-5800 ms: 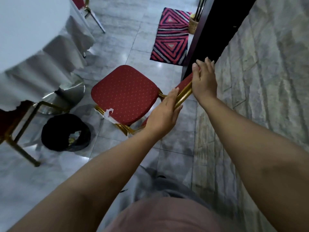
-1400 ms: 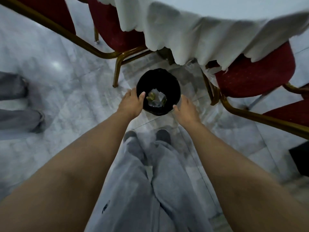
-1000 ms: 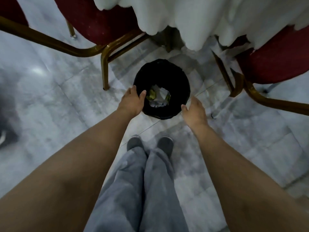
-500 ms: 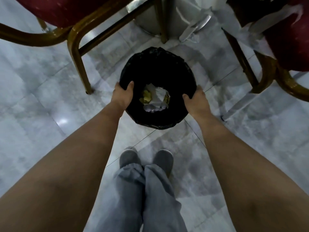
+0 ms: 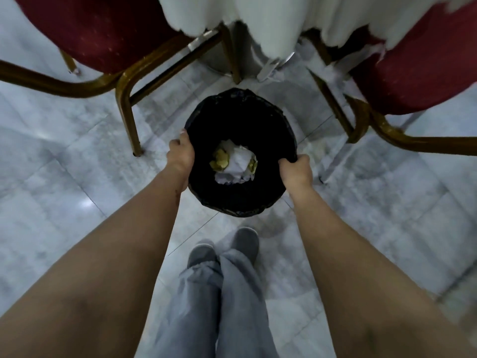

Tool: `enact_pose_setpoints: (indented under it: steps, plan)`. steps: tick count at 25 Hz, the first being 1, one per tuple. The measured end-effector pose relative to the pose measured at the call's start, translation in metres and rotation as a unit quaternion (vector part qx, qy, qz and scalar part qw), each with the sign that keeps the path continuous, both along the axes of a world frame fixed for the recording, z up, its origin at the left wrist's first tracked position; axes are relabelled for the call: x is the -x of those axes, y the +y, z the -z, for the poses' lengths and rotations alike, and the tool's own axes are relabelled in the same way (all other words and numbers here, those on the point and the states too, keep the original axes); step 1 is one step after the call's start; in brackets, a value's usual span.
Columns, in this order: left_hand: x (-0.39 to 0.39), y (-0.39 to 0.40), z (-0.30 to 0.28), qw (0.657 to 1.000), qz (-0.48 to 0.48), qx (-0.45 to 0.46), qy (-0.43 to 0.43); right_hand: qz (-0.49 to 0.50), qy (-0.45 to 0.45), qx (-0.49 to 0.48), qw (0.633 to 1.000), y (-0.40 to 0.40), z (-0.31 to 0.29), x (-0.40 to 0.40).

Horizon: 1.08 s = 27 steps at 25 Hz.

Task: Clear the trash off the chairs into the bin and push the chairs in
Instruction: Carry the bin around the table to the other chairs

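A round black bin (image 5: 240,112) lined with a black bag sits between my arms, just in front of my feet. Crumpled white and yellow trash (image 5: 236,164) lies at its bottom. My left hand (image 5: 180,155) grips the bin's left rim. My right hand (image 5: 295,171) is closed on the right rim. A red chair with a gold frame (image 5: 103,34) stands at the upper left. A second red chair (image 5: 423,73) stands at the upper right, with torn white paper (image 5: 338,73) hanging at its seat edge. Both seats reach under the tablecloth.
A white tablecloth (image 5: 271,19) hangs over the top middle, with a metal table base (image 5: 247,63) behind the bin. Gold chair legs (image 5: 129,120) flank the bin on both sides. Grey marble floor (image 5: 64,177) spreads around. My grey shoes (image 5: 224,250) are below the bin.
Both hands reached the bin and closed on its rim. The bin now looks nearer to me and appears lifted off the floor.
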<state>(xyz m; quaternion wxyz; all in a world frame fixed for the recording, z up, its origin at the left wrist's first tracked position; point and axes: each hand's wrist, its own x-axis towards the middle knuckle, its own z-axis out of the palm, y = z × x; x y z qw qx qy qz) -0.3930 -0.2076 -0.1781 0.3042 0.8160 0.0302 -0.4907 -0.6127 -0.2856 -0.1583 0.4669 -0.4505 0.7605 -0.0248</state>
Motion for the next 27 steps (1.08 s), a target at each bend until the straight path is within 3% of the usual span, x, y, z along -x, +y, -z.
enact_pose_setpoints:
  steps: [13, 19, 27]
  plan:
    - [0.092, 0.063, -0.299, 0.983, 0.133, 0.083, 0.097, 0.133, 0.018, 0.032, 0.991, 0.136, -0.282, 0.118]
    - [0.176, 0.056, -0.368, 0.945, 0.300, 0.091, 0.094, 0.235, 0.021, 0.032, 0.971, 0.182, -0.340, 0.208]
    - [0.338, 0.019, -0.399, 0.880, 0.459, 0.063, 0.106, 0.341, 0.016, 0.041, 0.939, 0.195, -0.358, 0.360]
